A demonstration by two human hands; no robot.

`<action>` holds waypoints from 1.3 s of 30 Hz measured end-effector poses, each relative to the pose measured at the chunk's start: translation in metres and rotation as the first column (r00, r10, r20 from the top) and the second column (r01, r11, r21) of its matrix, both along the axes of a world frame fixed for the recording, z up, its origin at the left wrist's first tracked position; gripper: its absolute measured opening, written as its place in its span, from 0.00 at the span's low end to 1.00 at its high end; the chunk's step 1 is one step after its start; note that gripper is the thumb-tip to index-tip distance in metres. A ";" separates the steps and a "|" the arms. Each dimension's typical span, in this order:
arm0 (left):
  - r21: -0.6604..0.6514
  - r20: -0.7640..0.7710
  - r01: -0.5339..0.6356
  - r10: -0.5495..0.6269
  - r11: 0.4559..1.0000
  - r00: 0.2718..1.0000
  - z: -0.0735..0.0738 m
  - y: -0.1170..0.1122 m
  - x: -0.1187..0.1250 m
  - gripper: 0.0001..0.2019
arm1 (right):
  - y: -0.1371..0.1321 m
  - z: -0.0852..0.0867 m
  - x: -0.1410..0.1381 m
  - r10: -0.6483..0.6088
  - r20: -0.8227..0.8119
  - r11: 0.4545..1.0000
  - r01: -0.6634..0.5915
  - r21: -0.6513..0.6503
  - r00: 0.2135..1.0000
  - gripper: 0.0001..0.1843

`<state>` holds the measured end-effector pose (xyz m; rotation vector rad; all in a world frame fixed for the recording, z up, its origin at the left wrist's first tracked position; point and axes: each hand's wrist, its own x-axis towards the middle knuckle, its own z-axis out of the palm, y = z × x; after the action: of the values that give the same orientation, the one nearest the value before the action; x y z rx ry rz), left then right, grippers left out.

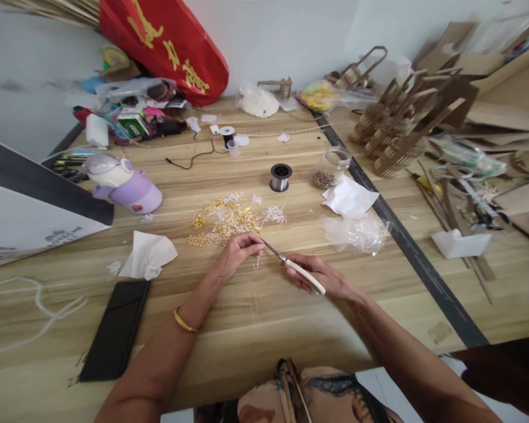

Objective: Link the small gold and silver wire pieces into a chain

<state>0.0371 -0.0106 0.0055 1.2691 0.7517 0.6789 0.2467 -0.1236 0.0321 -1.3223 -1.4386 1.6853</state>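
Note:
My right hand (321, 275) is closed round the white handles of a pair of scissors (291, 265), whose blades point left toward my left hand. My left hand (237, 251) is pinched shut on a small silvery bead piece (256, 262) that dangles just below the scissor tips. Both hands hover low over the wooden table (255, 329). Just beyond my left hand lies a heap of gold and white beads (229, 220).
A wire spool (281, 177) and a glass jar (332, 167) stand behind the beads. White tissue (147, 254), a black phone (114, 329) and a purple bottle (126, 188) lie left. White paper (349, 198), a plastic bag (357, 232) and wooden baskets (401, 126) are right.

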 end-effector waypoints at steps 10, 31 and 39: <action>-0.027 0.032 -0.184 0.185 0.983 0.982 -0.003 0.011 -0.009 0.10 | -0.007 0.020 0.017 -0.059 0.545 0.926 -0.158 0.343 0.836 0.19; -0.011 0.120 -0.008 0.009 1.000 0.993 0.013 0.005 -0.013 0.08 | -0.012 0.040 -0.031 0.006 0.712 0.779 -0.449 0.437 0.702 0.13; 0.093 0.067 -0.007 0.001 0.996 0.998 0.030 -0.004 -0.010 0.09 | 0.049 -0.014 -0.044 -0.037 -0.021 0.975 0.040 0.221 0.999 0.20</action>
<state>0.0275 -0.0143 0.0359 1.3233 0.6746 0.7634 0.2026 -0.0742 0.0183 -1.2024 -1.5312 1.4602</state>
